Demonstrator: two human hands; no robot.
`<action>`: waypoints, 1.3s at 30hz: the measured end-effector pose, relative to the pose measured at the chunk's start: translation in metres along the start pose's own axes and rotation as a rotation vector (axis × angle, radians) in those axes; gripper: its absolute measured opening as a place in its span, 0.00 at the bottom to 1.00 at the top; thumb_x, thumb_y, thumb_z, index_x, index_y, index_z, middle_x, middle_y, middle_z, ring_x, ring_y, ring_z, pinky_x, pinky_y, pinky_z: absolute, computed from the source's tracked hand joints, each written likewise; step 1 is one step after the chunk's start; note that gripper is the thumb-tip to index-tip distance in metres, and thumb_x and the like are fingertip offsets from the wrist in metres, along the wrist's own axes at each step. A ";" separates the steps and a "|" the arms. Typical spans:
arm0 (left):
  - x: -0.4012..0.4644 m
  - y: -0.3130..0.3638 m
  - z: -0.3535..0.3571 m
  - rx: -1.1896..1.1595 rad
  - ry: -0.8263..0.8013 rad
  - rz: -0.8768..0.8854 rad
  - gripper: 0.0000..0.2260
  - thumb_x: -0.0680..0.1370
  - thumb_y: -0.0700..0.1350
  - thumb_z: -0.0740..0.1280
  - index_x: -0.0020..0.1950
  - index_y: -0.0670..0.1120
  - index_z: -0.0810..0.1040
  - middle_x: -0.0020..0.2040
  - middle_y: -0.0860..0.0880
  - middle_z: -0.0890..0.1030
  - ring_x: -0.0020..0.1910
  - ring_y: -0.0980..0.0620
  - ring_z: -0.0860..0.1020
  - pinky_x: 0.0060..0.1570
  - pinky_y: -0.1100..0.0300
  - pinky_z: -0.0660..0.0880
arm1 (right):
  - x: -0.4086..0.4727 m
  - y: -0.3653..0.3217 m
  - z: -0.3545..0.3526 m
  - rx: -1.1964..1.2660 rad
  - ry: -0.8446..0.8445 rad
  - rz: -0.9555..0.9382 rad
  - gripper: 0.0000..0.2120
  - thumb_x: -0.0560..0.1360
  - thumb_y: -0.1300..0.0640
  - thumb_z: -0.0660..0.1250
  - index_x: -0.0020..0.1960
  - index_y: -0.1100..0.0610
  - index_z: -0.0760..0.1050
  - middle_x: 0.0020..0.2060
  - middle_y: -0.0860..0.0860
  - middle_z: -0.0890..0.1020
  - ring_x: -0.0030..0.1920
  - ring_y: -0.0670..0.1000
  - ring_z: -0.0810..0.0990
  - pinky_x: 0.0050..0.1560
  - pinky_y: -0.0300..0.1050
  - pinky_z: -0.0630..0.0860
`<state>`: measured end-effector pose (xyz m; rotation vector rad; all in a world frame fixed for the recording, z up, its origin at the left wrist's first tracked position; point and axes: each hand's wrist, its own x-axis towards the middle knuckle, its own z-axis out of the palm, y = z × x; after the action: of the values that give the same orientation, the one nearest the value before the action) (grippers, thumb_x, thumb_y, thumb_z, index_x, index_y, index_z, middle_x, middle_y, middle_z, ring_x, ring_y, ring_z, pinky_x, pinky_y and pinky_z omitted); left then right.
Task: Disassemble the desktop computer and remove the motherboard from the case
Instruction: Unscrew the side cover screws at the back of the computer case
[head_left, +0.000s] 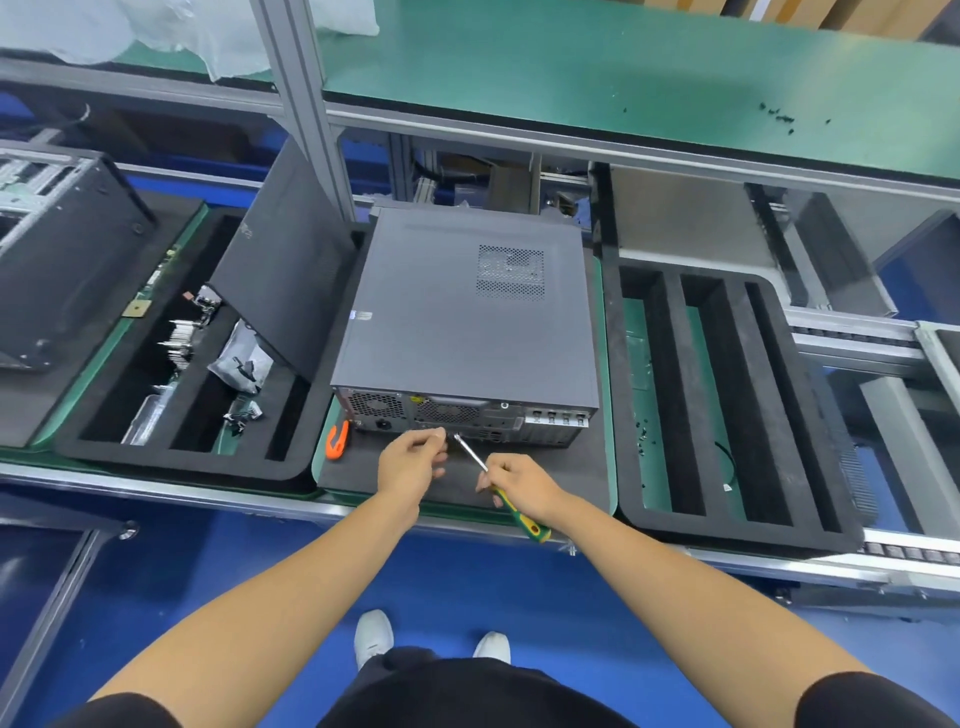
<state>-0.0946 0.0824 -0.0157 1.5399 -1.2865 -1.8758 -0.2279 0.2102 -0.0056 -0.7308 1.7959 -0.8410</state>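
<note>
Black sleeves (878, 699), seemingly black shorts (441, 691), white shoes (373, 636)

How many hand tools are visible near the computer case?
2: a screwdriver held in the right hand, tip at the case's rear panel; an orange tool lying left of the case. Others may be hidden.

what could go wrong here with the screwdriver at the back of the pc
1. The screwdriver comes in at a slant, so its tip could slip off the screw on the rear panel of the computer case and chew the head.
2. The left hand sits right beside the tip; a slip could jab its fingers.
3. A freed screw could roll off the dark foam mat onto the blue floor, since the work is near the bench edge.
</note>
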 end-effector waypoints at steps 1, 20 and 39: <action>0.005 -0.001 -0.008 0.107 0.032 0.044 0.04 0.78 0.49 0.73 0.50 0.50 0.84 0.47 0.51 0.85 0.48 0.53 0.83 0.41 0.61 0.79 | 0.003 0.000 0.002 -0.015 0.017 0.014 0.10 0.78 0.61 0.63 0.43 0.65 0.79 0.32 0.52 0.80 0.33 0.48 0.76 0.45 0.46 0.74; 0.053 -0.009 -0.035 1.036 -0.127 0.471 0.09 0.80 0.50 0.70 0.56 0.47 0.83 0.53 0.50 0.81 0.54 0.50 0.78 0.50 0.51 0.79 | 0.019 0.001 0.007 -0.731 0.138 0.142 0.12 0.77 0.48 0.62 0.36 0.48 0.66 0.40 0.50 0.78 0.40 0.53 0.74 0.35 0.44 0.65; 0.028 -0.015 0.007 0.920 -0.495 0.262 0.06 0.81 0.46 0.63 0.44 0.51 0.74 0.43 0.50 0.80 0.41 0.51 0.78 0.41 0.56 0.73 | -0.014 0.026 -0.014 -0.573 0.286 0.209 0.10 0.82 0.52 0.55 0.46 0.53 0.70 0.38 0.49 0.79 0.39 0.54 0.74 0.38 0.48 0.69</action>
<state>-0.1061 0.0713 -0.0436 1.1479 -2.6903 -1.6048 -0.2389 0.2399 -0.0155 -0.7863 2.3646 -0.2930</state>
